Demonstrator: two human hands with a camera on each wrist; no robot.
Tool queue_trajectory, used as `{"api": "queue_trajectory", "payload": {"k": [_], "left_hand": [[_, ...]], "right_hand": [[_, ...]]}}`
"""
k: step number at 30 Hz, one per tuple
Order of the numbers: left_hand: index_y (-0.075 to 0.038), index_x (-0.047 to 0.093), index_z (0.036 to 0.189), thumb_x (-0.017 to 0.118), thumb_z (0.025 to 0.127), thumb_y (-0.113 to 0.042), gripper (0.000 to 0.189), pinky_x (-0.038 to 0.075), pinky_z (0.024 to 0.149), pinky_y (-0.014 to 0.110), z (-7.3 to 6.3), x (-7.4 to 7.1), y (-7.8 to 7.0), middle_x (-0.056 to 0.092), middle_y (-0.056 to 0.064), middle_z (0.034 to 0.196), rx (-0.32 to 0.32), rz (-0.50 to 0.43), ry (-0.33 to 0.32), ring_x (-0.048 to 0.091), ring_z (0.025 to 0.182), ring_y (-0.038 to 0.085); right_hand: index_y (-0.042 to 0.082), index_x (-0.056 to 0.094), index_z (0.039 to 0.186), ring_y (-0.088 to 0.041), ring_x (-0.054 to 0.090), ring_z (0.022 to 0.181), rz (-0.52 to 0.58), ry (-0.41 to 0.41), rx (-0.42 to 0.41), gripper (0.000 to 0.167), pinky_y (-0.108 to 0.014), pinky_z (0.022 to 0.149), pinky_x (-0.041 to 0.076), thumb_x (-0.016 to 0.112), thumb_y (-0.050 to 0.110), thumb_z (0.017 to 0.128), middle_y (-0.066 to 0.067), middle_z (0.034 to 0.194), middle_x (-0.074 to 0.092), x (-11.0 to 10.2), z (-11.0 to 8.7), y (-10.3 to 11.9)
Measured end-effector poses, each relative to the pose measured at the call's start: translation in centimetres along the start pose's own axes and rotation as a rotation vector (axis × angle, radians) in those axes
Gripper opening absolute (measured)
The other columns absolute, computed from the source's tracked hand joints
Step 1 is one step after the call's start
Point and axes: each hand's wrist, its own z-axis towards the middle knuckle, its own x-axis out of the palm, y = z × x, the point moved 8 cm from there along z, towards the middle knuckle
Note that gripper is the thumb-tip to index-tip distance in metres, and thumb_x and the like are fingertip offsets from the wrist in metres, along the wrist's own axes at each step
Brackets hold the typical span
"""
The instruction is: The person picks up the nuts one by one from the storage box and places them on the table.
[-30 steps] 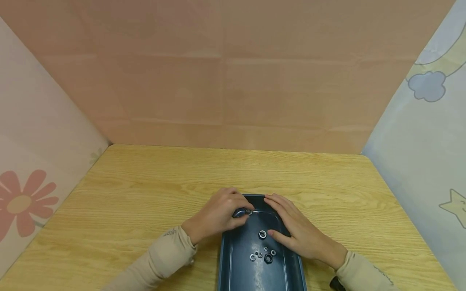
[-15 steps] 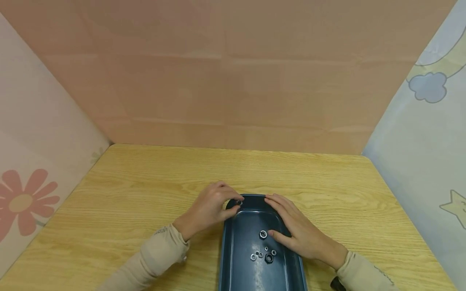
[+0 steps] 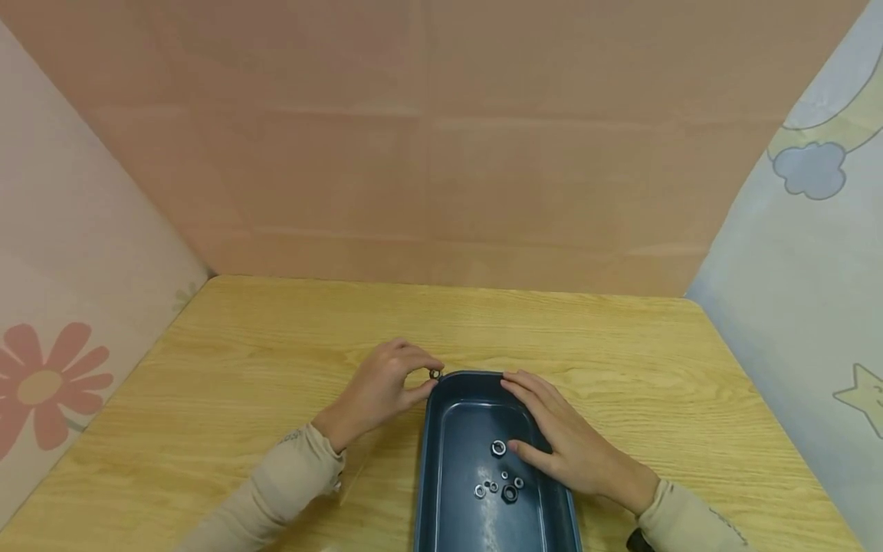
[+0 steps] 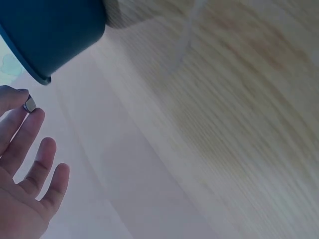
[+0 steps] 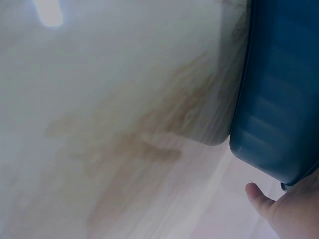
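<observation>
A tan paper backdrop (image 3: pixel 414 169) rises beyond a blue tray (image 3: pixel 458 445), with a flower-printed panel (image 3: pixel 76 230) to the tray's left and a cloud-and-star panel (image 3: pixel 793 307) to its right. The tray rests on a wood-grain table (image 3: pixel 290 330), its near end cropped from view.

A person's right hand (image 3: pixel 572 452) lies over the tray's far right edge, fingers straight and thumb set wide, apparently steadying it. At the far left corner, the left hand (image 3: pixel 375 391) pinches a small metal nut (image 4: pixel 30 104) between thumb and fingertips, the remaining fingers relaxed and apart.

To the tray's right, a dark object (image 3: pixel 638 541) shows partly beneath the sleeve, its identity unclear.

Inside the tray, two larger nuts lie among smaller metal rings (image 3: pixel 479 491), the upper one (image 3: pixel 498 448) just beside the right thumb; the tiniest pieces are hard to tell apart.

The pinched nut sits just beyond the tray's rim, apart from it in the left wrist view. The step appears to be moving one piece past that corner; the next move seems to call for a firm pinch, since the raised rim could knock it loose.
</observation>
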Motion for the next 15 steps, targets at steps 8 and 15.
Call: {"api": "queue_trajectory", "payload": {"k": [8,15], "left_hand": [[-0.015,0.078,0.099,0.081,0.08,-0.012,0.019,0.054,0.075,0.029,-0.5,-0.6,1.3,0.077,-0.005,0.096,-0.05,0.029,-0.018,0.064,0.087,0.013],[-0.015,0.078,0.1,0.081,0.081,-0.012,0.019,0.055,0.076,0.03,-0.8,-0.6,2.1,0.077,-0.003,0.097,-0.081,0.051,-0.018,0.064,0.088,0.013]], "right_hand": [[0.021,0.031,0.156,-0.023,0.026,0.149,-0.003,-0.008,-0.01,0.076,-0.054,0.113,0.037,0.069,0.035,0.092,0.005,0.162,0.026,0.1,-0.1,0.1],[0.02,0.032,0.155,-0.023,0.027,0.149,-0.008,-0.013,-0.014,0.075,-0.054,0.113,0.038,0.069,0.035,0.092,0.005,0.162,0.026,0.1,-0.1,0.1]]}}
